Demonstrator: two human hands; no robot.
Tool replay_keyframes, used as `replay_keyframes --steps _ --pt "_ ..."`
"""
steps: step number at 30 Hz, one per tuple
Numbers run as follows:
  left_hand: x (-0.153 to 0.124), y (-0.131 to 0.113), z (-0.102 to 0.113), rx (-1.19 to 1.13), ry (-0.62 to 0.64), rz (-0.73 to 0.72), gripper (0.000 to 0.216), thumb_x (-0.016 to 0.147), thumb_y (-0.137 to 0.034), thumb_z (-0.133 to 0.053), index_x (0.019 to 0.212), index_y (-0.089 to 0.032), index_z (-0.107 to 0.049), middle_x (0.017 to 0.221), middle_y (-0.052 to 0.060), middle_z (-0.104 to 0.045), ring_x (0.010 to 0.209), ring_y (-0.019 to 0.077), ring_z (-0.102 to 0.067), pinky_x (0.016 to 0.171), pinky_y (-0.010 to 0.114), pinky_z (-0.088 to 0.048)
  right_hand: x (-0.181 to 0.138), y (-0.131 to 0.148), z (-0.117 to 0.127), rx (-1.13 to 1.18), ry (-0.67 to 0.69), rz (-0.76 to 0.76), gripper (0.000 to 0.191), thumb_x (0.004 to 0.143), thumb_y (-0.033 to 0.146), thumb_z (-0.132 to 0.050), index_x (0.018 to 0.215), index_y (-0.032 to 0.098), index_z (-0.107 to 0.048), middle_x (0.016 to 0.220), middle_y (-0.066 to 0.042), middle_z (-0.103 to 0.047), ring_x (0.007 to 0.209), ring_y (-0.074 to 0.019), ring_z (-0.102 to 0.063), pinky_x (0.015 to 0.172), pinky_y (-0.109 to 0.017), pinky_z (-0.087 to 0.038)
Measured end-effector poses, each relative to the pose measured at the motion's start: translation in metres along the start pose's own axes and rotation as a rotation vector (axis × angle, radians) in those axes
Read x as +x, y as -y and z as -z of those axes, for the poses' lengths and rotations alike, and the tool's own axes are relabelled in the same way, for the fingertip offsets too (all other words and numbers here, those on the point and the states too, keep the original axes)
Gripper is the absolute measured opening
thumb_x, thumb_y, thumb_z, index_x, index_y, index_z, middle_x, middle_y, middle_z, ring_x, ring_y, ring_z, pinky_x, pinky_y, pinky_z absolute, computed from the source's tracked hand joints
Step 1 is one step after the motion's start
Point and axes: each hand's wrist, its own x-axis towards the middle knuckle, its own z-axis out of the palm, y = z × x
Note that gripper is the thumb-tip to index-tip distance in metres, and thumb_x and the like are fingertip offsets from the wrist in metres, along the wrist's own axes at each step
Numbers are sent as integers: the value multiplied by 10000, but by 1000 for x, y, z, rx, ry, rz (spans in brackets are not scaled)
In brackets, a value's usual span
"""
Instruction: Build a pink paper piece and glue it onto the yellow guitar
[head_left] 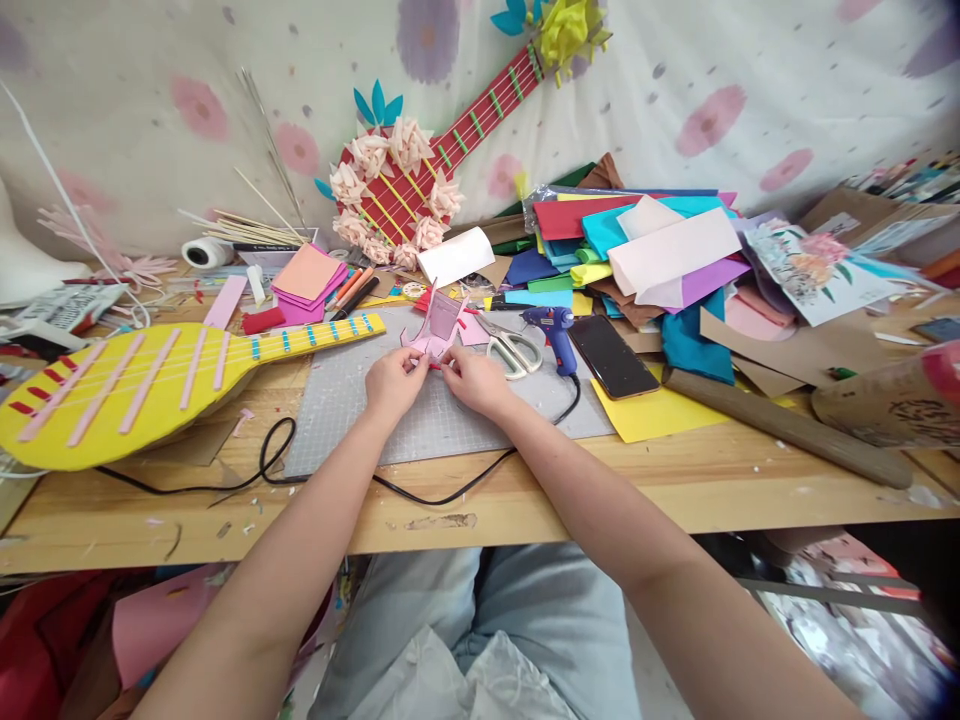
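Note:
Both hands meet over the grey cutting mat (pixel 352 400). My left hand (pixel 394 382) is closed in a pinch on one end of a small red strip (pixel 435 365). My right hand (pixel 474 382) pinches the strip's other end. Just behind the fingertips stands a small pink folded piece (pixel 441 318) with a tall back and curled, pointed arms; whether the fingers touch it I cannot tell. White-handled scissors (pixel 514 352) lie right of my right hand. Beyond them rests a purple glue gun (pixel 555 335).
A yellow toy lute (pixel 150 385) lies at left; a flower-trimmed red one (pixel 405 200) leans at the back. A phone (pixel 613 357) rests on yellow sheet (pixel 667 415). Coloured foam sheets (pixel 660 240) pile up at right. The black cord (pixel 450 497) crosses beneath my forearms.

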Motion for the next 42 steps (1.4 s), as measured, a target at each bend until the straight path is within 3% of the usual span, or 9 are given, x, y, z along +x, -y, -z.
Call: replay_keyframes --steps 6,10,13,19,25,32,42 --pt "-5 1 2 -19 -1 14 191 723 -357 -527 705 -196 -626 510 -32 -437 485 104 -387 506 247 -244 -2 -3 -1 47 -20 17 207 836 319 -426 927 233 -590 796 -17 -668 714 -162 -585 595 -242 -350" --pt "-7 1 5 -100 -94 -42 170 699 -325 -556 806 -199 -592 533 -54 -397 500 94 -386 539 226 -287 -4 -4 2 112 -69 34 177 817 298 -450 891 229 -595 785 -3 -662 694 -147 -573 586 -235 -343" --pt "-7 5 5 -166 -144 -49 200 732 -379 -533 773 -190 -585 522 -54 -383 495 93 -375 536 224 -296 -5 -3 4 182 -97 83 174 821 286 -448 899 222 -591 774 2 -656 702 -132 -571 615 -225 -359" --pt "-7 14 5 -260 -75 -12 238 745 -387 -518 805 -184 -628 563 -30 -497 520 95 -422 537 223 -320 -7 -2 6 200 -116 124 178 826 272 -446 908 214 -593 781 -5 -649 721 -126 -564 648 -218 -371" --pt "-10 12 6 -304 10 -67 222 727 -323 -517 829 -185 -657 500 -51 -406 476 84 -371 502 220 -297 -7 -3 4 162 -138 149 171 824 279 -455 901 218 -595 771 -1 -644 721 -131 -561 645 -224 -361" --pt "-9 15 7 -332 -27 -27 214 686 -348 -560 764 -179 -664 502 -55 -398 483 76 -367 506 219 -297 -5 -9 5 109 -134 90 181 820 286 -450 910 222 -593 798 -5 -649 740 -136 -568 646 -229 -369" --pt "-4 19 9 -357 -85 35 139 644 -317 -581 647 -179 -569 495 -62 -366 471 74 -335 498 222 -279 10 -32 17 -182 -129 -241 197 774 246 -450 858 201 -623 813 -85 -663 780 -233 -605 633 -301 -400"
